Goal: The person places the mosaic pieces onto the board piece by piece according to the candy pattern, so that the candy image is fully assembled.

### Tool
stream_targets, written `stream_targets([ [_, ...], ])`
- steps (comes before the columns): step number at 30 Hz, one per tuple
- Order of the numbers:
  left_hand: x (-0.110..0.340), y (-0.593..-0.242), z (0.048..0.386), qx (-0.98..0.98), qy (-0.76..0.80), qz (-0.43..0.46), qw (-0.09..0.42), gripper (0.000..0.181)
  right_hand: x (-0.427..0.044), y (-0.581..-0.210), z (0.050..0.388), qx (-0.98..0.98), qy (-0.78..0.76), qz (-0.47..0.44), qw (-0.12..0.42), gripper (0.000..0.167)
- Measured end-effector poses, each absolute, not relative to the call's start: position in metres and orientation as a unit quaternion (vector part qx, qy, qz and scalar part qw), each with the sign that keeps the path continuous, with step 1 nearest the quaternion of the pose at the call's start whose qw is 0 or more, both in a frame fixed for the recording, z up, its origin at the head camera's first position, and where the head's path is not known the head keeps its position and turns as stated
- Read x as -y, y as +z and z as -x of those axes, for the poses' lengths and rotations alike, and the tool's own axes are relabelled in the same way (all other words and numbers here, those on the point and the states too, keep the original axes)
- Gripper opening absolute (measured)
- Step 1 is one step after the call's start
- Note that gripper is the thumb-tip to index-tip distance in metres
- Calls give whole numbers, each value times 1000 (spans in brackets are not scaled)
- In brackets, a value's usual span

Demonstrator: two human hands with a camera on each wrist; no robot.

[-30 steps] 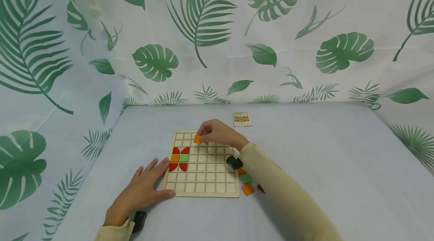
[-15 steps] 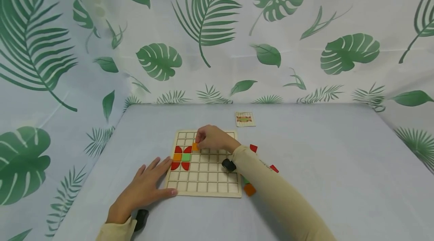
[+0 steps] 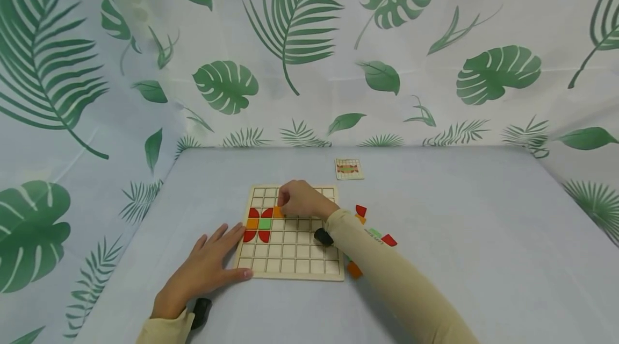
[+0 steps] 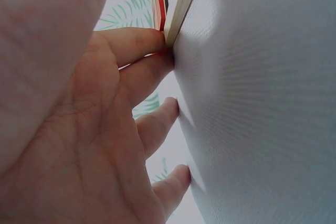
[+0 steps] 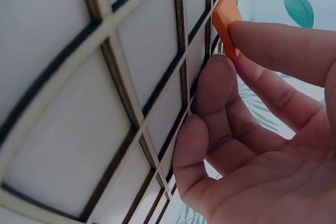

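And down comes the orange tile (image 3: 278, 212): a second ago it hangs over the wooden board's back rows, and now it's lower, in the third row from the back, right beside a red piece. Nearest us, smooth cream sleeves (image 3: 165, 330), snug and stretchy-looking, with a rounded black module (image 3: 201, 312) at the left wrist. Just beyond, the left hand (image 3: 203, 266) lies spread, its fingers straight and gripping nothing; the left wrist view has two fingertips against the board's edge, others resting on the finely textured pale cloth of the bench (image 3: 459, 215).

Then the board (image 3: 297, 266) itself: flat pale wood, slim raised rim, square cells ruled by dark-edged ridges. On its left, four red pieces (image 3: 249, 236), each with one curved side, flank an orange square (image 3: 252, 224) and a green square (image 3: 265, 223). Off to the right, loose tiles (image 3: 355, 270) lie scattered, partly hidden by the forearm.

Over the grid, the right hand (image 3: 302, 199) has its fingers pinching that thick, matte-looking orange tile; close up it tilts against the board, the other fingers curling near the ridges. Can't tell whether it's seated. Farther back, a small square card (image 3: 348, 169) carries a printed grid pattern, and behind it hangs creased white fabric (image 3: 314, 107) with green leaves.
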State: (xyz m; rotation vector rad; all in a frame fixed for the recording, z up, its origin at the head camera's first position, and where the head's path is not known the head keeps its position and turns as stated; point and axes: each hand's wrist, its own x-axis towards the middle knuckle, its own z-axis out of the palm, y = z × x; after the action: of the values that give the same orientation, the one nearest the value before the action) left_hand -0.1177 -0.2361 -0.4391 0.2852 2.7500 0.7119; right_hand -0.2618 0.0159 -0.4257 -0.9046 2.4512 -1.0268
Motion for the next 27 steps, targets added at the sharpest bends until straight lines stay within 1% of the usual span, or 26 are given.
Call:
stream_targets([
  [4,236,-439,118,-953,249,-98,145,106,-15,-426,260,-863,-357,323,155,16],
  [11,236,-439,118,-953,248,-98,142,106,-14,-424,258,-865,-360,321,137,16],
  [19,236,-438,119,-951,254,-101,145,106,-13,-428,259,-870,-353,320,132,16],
  [27,237,-441,119,-952,246,-104,147,106,-20,-425,254,-866,-360,315,144,9],
])
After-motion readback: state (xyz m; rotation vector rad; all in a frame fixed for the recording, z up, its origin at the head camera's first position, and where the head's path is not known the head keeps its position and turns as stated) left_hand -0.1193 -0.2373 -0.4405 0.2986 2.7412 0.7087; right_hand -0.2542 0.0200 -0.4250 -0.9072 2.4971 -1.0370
